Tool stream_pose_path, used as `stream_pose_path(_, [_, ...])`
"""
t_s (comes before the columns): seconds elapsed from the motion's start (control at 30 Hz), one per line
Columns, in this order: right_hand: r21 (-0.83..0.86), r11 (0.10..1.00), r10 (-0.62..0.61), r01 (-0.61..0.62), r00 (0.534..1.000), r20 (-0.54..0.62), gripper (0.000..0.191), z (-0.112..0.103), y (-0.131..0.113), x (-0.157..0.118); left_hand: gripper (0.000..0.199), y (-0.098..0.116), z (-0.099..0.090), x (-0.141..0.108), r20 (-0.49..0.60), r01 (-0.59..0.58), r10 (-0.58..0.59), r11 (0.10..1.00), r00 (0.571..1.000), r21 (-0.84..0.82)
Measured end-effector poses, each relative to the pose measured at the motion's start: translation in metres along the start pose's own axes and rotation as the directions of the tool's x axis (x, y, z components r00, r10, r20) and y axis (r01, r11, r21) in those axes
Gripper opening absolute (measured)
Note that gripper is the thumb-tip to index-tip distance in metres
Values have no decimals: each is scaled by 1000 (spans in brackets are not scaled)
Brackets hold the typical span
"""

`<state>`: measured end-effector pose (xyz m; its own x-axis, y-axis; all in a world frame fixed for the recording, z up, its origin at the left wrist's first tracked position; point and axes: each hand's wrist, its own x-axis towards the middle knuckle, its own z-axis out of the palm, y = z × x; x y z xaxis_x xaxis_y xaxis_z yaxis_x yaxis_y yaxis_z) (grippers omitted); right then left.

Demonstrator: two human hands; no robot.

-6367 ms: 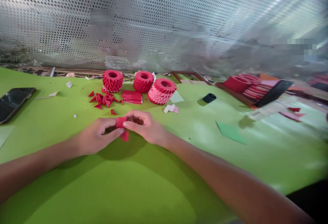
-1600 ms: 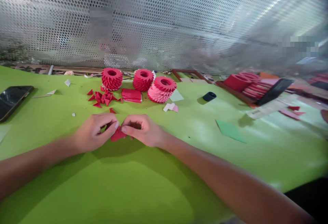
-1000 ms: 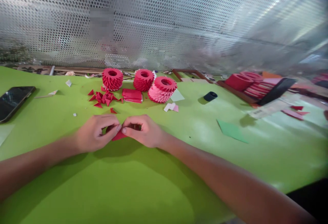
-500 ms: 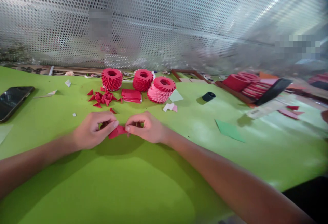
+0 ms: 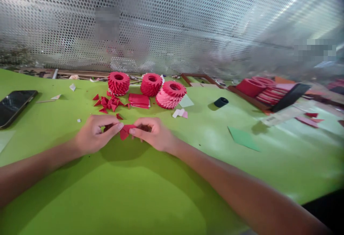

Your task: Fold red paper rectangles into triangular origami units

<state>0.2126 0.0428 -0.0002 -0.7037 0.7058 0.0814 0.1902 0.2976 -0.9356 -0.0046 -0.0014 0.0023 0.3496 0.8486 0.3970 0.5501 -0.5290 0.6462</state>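
Left hand and right hand both pinching a small red paper piece, held between them. Long axis runs roughly sideways, left to right, one corner pointing down toward the person. Beyond the piece, farther out on the green tabletop: loose red folded triangles, a stack of red paper slips, three folded-paper cylinders.

A green table was covered with many things: a black smartphone was lying at the left, and three round bodies of folded red paper, small red paper triangles, a stack of red paper rectangles and one green paper sheet were also placed on it.
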Motion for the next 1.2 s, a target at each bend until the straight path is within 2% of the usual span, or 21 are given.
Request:
stream_pose_path(0.1, [-88,992,-102,91,986,-132,28,-1,-2,1,40,-1,-1,1,-2,39,-39,999,999,-4])
stream_pose_path(0.23, [-308,917,-332,253,913,-236,17,0,-4,-1,52,-5,1,2,-46,216,-218,976,975,-37])
stream_pose_path(0.3, [-411,853,-432,321,876,-214,15,1,-3,-3,55,-6,2,2,-38,267,-269,962,962,-53])
stream_pose_path(0.4, [-523,752,-530,401,840,-119,13,1,0,-4,45,-6,3,1,8,226,-226,972,974,-69])
stream_pose_path(0.5, [-585,670,-587,456,809,-41,13,0,2,-3,33,-4,2,2,24,208,-207,972,978,-108])
stream_pose_path(0.63, [-617,610,-627,497,779,7,14,-2,1,-3,33,0,2,2,5,266,-271,941,962,-211])
stream_pose_path(0.77, [-622,608,-625,493,781,8,15,-3,0,-5,28,2,2,2,64,305,-306,863,950,-404])
stream_pose_path(0.87, [-559,654,-615,509,788,-2,11,-2,1,-5,21,0,2,1,139,340,-316,772,938,-537])
stream_pose_path(0.93, [-480,723,-575,496,818,-20,9,0,2,-4,17,-2,2,1,180,366,-327,706,928,-606])
stream_pose_path(1.03, [-321,854,-445,409,894,-46,10,2,3,-4,12,-5,2,1,219,396,-344,617,913,-681])
stream_pose_path(1.1, [-201,925,-339,322,939,-53,11,3,2,-3,11,-5,1,1,235,410,-354,582,905,-702])
stream_pose_path(1.2, [-67,976,-212,209,976,-42,16,1,2,-1,11,-4,1,3,248,422,-359,568,900,-707])
